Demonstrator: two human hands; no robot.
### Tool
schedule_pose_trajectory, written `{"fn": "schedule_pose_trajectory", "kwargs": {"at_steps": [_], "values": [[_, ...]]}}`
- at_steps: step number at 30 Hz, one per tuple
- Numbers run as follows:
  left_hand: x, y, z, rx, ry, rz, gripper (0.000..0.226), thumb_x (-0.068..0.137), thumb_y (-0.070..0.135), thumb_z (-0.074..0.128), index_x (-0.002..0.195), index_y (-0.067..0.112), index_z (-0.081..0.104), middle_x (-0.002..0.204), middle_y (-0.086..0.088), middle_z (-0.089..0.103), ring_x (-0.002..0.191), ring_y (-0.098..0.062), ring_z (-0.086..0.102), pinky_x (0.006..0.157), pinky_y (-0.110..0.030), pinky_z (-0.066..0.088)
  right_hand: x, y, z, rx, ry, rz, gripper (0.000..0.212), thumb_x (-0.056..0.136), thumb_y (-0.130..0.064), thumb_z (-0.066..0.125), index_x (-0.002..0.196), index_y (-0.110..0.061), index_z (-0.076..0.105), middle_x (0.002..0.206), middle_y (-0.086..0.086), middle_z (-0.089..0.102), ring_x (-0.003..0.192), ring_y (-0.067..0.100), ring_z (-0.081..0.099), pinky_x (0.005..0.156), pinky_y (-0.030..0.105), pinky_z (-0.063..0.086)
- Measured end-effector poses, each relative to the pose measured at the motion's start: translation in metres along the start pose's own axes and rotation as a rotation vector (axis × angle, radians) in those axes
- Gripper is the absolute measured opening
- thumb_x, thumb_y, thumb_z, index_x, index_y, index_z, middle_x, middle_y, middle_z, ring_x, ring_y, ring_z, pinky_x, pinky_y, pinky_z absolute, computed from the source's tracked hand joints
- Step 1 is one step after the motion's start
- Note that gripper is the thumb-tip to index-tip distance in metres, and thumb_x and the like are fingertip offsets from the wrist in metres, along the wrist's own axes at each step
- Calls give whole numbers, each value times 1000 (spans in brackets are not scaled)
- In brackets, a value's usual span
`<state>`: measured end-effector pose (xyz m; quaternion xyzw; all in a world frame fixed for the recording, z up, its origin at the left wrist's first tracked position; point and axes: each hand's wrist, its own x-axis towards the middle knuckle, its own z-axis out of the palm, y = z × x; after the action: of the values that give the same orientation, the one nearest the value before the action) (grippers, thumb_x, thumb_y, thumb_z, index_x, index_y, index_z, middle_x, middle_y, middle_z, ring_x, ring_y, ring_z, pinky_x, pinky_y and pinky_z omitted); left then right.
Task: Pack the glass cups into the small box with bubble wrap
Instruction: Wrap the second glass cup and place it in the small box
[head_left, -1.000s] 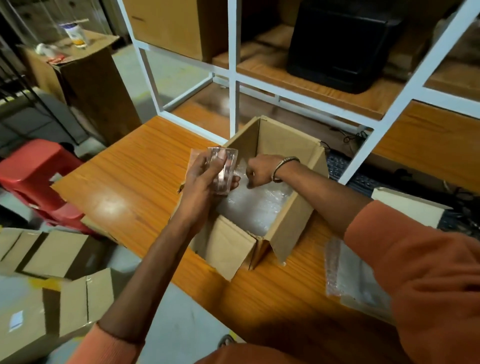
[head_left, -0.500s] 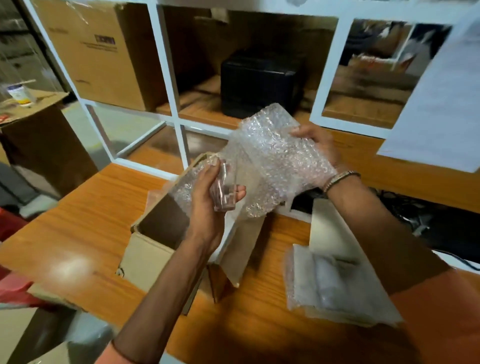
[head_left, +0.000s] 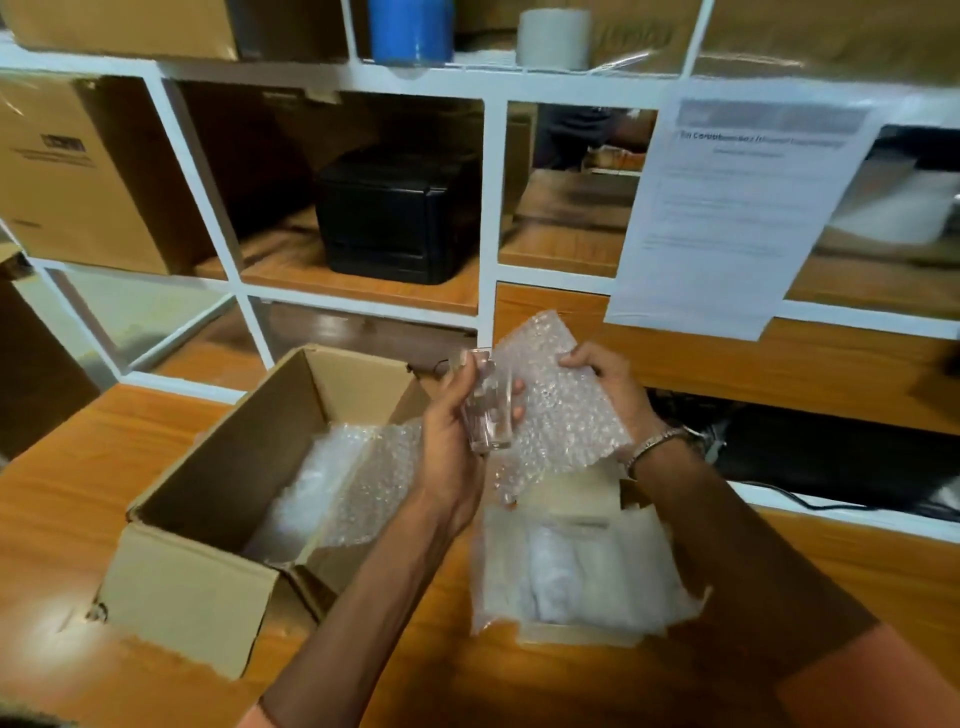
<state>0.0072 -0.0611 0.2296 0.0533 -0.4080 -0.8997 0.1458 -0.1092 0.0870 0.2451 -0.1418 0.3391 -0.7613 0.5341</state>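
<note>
Left hand (head_left: 452, 431) is gripping a glass cup (head_left: 488, 410) around its side, fingers curled on the wall, base pointing down, held in the air above the gap between the box and the spare wrap. Right hand (head_left: 605, 384) is pinching the upper edge of a bubble wrap sheet (head_left: 561, 410) and holding it just behind and beside the cup; judged as lining the sheet up so the cup can be rolled into it before going into the box. Cup is looking clear, tall and straight-walled with a thick base; no wrap around it yet. Small box (head_left: 208, 519) is sitting open on the wooden table (head_left: 62, 499), flaps out, with more bubble wrap (head_left: 343, 488) lining the inside. Stack of flat wrap sheets (head_left: 566, 566) is lying under the right forearm, within reach for later cups
</note>
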Motion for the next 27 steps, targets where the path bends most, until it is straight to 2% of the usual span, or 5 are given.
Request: {"fn": "schedule_pose_trajectory", "kwargs": {"at_steps": [5,8,15,20,27], "values": [[-1,-19,17,31,-52,12,65,99,46,67,146,1,56,126,-20,62,93,-26,67,87,-38,58,-12,-2,-5,-176,47,-82,63,97,-16,48,158,-3,43,91,10,60,79,18,55,78,33,50],[0,-19,19,122,-147,16,57,105,41,58,143,-1,53,123,-18,58,90,-25,66,87,-40,58,-17,-7,-11,-248,29,-113,61,94,-12,51,154,-2,49,104,17,59,79,19,54,76,35,48],[2,-19,26,275,-191,-67,71,98,50,62,144,-4,55,115,-19,66,82,-24,68,77,-34,60,-28,-28,-36,-569,126,-226,52,96,-16,64,143,3,60,147,28,60,135,44,58,120,63,40],[0,-25,32,198,-218,-122,46,101,43,59,130,9,72,106,-12,73,78,-22,69,73,-31,61,-40,-36,-34,-672,127,-249,26,97,-14,67,117,-3,79,144,12,67,135,32,62,117,55,46],[3,-25,29,79,-278,-187,45,96,40,60,123,7,73,108,-17,70,74,-30,70,68,-35,59,-53,-44,-33,-751,130,-263,30,88,-8,76,116,3,75,151,0,63,141,20,58,113,49,50]]}}
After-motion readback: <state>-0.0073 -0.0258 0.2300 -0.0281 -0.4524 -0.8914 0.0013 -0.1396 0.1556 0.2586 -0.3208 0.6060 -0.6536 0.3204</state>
